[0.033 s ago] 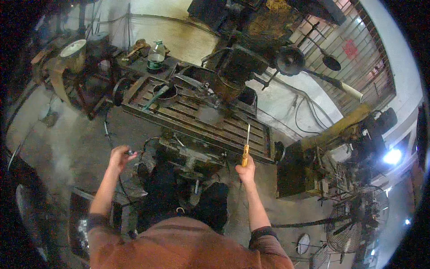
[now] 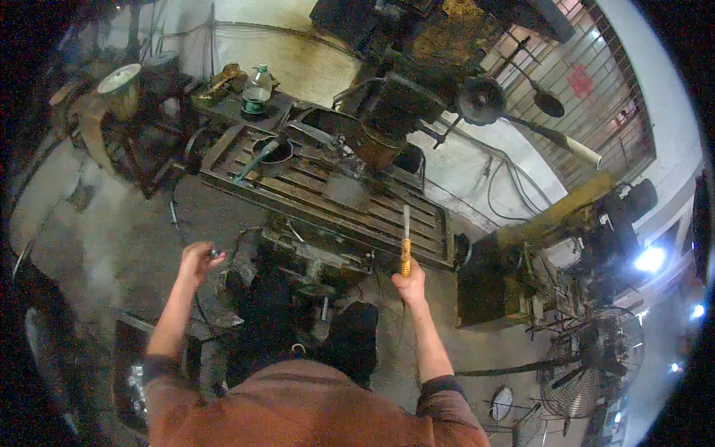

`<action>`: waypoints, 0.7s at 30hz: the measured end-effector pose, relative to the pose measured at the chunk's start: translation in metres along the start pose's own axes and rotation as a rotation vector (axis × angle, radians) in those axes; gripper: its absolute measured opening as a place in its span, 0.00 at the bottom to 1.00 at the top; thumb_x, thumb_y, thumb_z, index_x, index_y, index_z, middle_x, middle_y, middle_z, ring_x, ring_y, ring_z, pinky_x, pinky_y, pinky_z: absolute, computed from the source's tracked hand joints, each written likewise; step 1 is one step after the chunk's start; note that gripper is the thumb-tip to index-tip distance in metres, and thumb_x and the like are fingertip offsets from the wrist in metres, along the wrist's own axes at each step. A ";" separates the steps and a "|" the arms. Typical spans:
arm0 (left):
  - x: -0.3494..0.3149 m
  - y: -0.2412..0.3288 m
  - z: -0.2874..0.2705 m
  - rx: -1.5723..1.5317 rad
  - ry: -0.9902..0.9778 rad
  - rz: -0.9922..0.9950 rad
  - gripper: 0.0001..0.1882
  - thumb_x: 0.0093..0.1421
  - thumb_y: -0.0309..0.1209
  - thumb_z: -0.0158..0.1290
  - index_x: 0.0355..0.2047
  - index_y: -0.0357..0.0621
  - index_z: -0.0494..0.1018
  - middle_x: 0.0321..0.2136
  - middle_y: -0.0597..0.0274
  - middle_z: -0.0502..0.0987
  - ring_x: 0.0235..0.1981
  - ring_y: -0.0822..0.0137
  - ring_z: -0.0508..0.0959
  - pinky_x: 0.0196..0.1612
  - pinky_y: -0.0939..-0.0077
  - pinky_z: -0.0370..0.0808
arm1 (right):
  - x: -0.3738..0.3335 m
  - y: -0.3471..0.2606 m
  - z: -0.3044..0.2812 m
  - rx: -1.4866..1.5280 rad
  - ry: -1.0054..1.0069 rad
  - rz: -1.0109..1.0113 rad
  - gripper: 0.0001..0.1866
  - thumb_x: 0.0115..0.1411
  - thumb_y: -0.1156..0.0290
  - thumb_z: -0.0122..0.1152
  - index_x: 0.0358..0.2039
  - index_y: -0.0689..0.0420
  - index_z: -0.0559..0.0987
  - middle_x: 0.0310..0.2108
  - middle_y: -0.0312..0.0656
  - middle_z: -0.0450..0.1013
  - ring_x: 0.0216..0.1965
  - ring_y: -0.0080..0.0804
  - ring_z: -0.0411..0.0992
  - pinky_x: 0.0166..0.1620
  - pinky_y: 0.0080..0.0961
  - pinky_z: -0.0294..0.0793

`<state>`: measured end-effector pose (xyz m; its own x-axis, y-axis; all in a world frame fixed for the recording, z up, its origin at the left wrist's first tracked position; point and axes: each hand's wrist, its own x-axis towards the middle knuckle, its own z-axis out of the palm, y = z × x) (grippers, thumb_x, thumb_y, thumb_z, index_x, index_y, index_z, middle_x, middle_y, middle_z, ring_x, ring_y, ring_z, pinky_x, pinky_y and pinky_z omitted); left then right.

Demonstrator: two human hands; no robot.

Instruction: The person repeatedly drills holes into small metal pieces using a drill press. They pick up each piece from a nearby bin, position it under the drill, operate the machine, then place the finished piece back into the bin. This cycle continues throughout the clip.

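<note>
My left hand [image 2: 196, 261] is closed on a small dark metal part [image 2: 215, 253] that sticks out by the thumb; its exact kind is too small to tell. At the right, my right hand [image 2: 408, 284] grips a file [image 2: 406, 257] by its yellow handle. The file's flat pale blade points up and away from me, in front of the slotted machine table [image 2: 328, 203]. Both hands stay apart, on either side of the machine's lower front.
On the machine table sit a round dark pan [image 2: 273, 151] and a green-handled brush-like tool [image 2: 257, 160]. A clear bottle [image 2: 256, 93] stands at the back left. The machine head [image 2: 402, 112] overhangs the table. At the lower right is a fan [image 2: 592, 363].
The file has turned slightly, so its blade looks wider and tilts a little left. My hands have hardly moved.
</note>
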<state>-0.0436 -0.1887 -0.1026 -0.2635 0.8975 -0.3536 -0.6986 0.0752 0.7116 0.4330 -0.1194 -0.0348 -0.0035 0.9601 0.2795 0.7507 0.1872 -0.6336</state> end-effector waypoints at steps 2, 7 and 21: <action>0.009 -0.012 -0.019 0.007 -0.036 0.018 0.06 0.51 0.23 0.45 0.27 0.31 0.62 0.24 0.53 0.67 0.29 0.52 0.74 0.33 0.61 0.77 | 0.005 -0.015 -0.013 -0.217 -0.225 0.067 0.21 0.35 0.65 0.57 0.32 0.62 0.73 0.25 0.51 0.71 0.28 0.47 0.70 0.33 0.35 0.70; 0.008 -0.019 -0.009 0.012 -0.082 -0.063 0.06 0.51 0.24 0.44 0.25 0.30 0.63 0.25 0.49 0.69 0.26 0.53 0.75 0.26 0.62 0.77 | 0.042 -0.082 -0.004 -0.676 -0.388 0.019 0.19 0.36 0.58 0.53 0.21 0.64 0.73 0.24 0.55 0.70 0.30 0.51 0.70 0.34 0.38 0.69; -0.006 -0.007 -0.029 0.298 0.161 -0.091 0.06 0.47 0.29 0.46 0.18 0.40 0.64 0.15 0.62 0.66 0.11 0.68 0.66 0.11 0.74 0.67 | 0.104 -0.050 0.055 -0.630 -0.477 -0.039 0.19 0.40 0.58 0.54 0.24 0.63 0.74 0.27 0.53 0.72 0.31 0.45 0.72 0.35 0.35 0.71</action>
<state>-0.0559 -0.2075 -0.1231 -0.3268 0.8030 -0.4983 -0.5055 0.2970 0.8101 0.3583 -0.0172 -0.0134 -0.2132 0.9674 -0.1364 0.9765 0.2065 -0.0618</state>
